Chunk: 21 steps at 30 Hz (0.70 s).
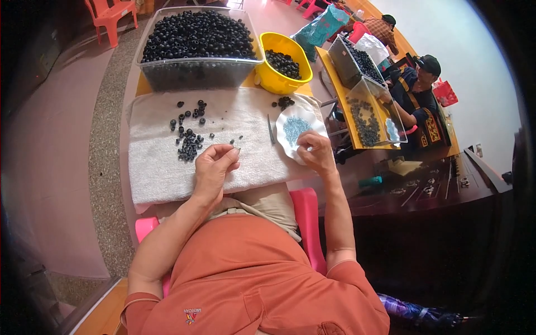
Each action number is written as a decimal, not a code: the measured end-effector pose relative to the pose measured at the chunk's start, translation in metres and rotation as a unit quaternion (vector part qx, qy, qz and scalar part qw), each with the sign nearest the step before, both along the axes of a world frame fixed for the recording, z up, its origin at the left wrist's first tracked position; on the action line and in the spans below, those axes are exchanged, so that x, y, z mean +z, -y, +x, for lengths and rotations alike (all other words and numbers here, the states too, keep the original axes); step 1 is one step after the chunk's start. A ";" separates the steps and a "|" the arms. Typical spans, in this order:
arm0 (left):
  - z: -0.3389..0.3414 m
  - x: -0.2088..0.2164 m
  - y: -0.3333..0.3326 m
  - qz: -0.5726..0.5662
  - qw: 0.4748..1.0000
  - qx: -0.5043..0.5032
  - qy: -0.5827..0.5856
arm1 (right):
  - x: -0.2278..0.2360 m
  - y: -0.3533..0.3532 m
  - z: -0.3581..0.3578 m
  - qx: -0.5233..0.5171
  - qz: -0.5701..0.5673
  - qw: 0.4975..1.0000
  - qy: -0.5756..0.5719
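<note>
My left hand (214, 168) is above the white towel, thumb and forefinger pinched on a small dark piece (238, 149) whose kind is too small to make out. My right hand (316, 152) is closed over the right side of a scalloped white dish (285, 146). Its fingertips are curled together, and whatever they may hold is hidden. Tiny light-blue pieces (295, 129) lie in the dish. Left of it, slim dark tweezers (271, 129) rest on the towel (162, 139). Black ring-shaped parts (190, 146) are scattered beyond my left hand, and a few more (283, 103) lie behind the dish.
A large clear tub (201, 72) heaped with black parts stands at the back, beside a yellow basket (285, 84) with more. To the right, a person (420, 84) sits at another table with clear bins (373, 131). A red chair (111, 19) stands far left.
</note>
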<state>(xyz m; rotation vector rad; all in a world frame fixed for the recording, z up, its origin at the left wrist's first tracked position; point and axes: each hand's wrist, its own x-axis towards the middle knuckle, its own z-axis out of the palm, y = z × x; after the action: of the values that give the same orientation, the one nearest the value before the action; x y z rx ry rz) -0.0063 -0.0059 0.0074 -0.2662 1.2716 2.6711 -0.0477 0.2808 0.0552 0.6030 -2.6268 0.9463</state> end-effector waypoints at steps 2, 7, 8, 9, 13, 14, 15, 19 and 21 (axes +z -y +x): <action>0.000 0.000 0.000 -0.004 1.000 0.002 0.001 | -0.002 -0.002 -0.001 -0.003 -0.019 0.999 0.043; -0.001 -0.001 -0.001 -0.004 1.000 -0.002 0.000 | -0.006 -0.002 -0.001 -0.014 -0.022 0.999 0.035; -0.001 -0.002 -0.001 -0.004 1.000 -0.002 0.000 | -0.007 -0.001 -0.001 -0.017 -0.025 0.999 0.029; -0.001 -0.002 -0.001 -0.001 1.000 -0.002 0.000 | -0.007 -0.002 -0.001 -0.017 -0.025 0.999 0.029; 0.000 -0.001 -0.001 -0.001 1.000 0.001 0.001 | -0.008 -0.002 -0.002 -0.006 0.005 1.000 -0.021; 0.000 -0.001 -0.001 -0.001 1.000 0.002 0.001 | -0.009 -0.002 -0.002 -0.005 0.011 1.000 -0.026; 0.000 0.000 0.000 0.004 1.000 0.001 0.002 | -0.010 -0.003 -0.002 -0.005 0.011 1.000 -0.027; 0.000 0.001 0.000 -0.003 1.000 -0.006 -0.001 | -0.014 -0.002 -0.002 -0.023 -0.027 0.999 -0.013; 0.000 0.001 0.000 0.000 1.000 -0.006 0.000 | -0.015 0.000 -0.002 -0.025 -0.037 0.999 -0.014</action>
<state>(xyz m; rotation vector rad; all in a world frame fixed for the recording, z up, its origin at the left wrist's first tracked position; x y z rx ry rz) -0.0064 -0.0058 0.0082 -0.2579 1.2685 2.6617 -0.0501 0.2809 0.0398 0.5269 -2.5564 1.0087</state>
